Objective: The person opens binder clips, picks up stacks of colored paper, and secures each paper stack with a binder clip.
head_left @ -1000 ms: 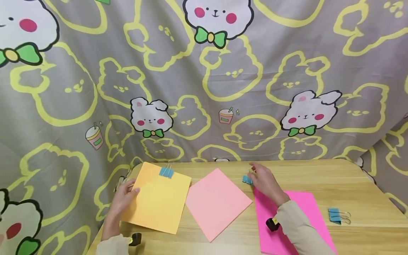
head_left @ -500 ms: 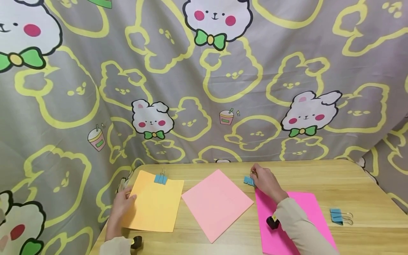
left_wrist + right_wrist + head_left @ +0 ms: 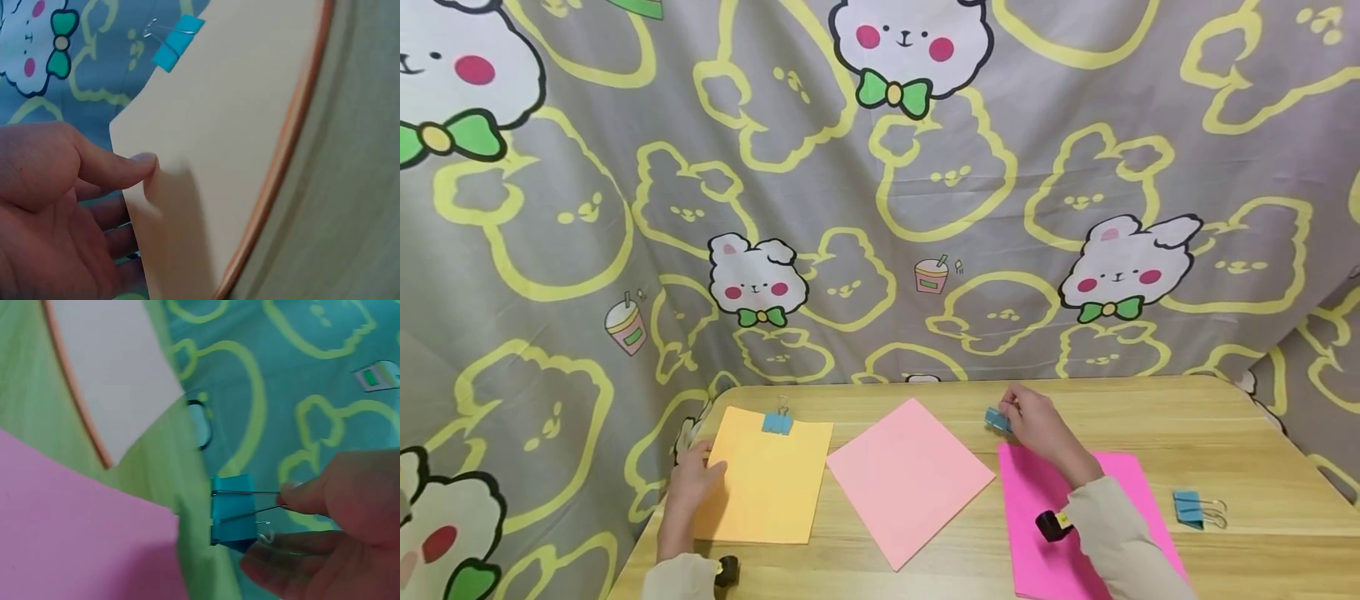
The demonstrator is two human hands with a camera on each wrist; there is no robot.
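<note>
My left hand [image 3: 692, 483] grips the left edge of a stack of yellow paper [image 3: 771, 487], thumb on top and fingers beneath, as the left wrist view shows. A blue binder clip [image 3: 178, 42] sits on the stack's far edge, wire handles pointing outward. Just beyond the far left corner of a magenta paper stack [image 3: 1026, 492], my right hand [image 3: 1036, 423] pinches another blue binder clip [image 3: 234, 509] by its wire handles. In the right wrist view, the thumb lies on one handle and the fingers are behind; the clip's mouth faces the magenta stack's side.
Between the two stacks lies light pink paper [image 3: 912, 483], turned like a diamond on the wooden table [image 3: 1240, 442]. A third blue binder clip [image 3: 1188, 508] rests right of the magenta stack. A patterned grey curtain [image 3: 850, 200] hangs behind the table's far edge.
The yellow stack came down and left with my left hand, drawing away from the pink paper. My right hand shifted slightly right with its binder clip, which has turned a little.
</note>
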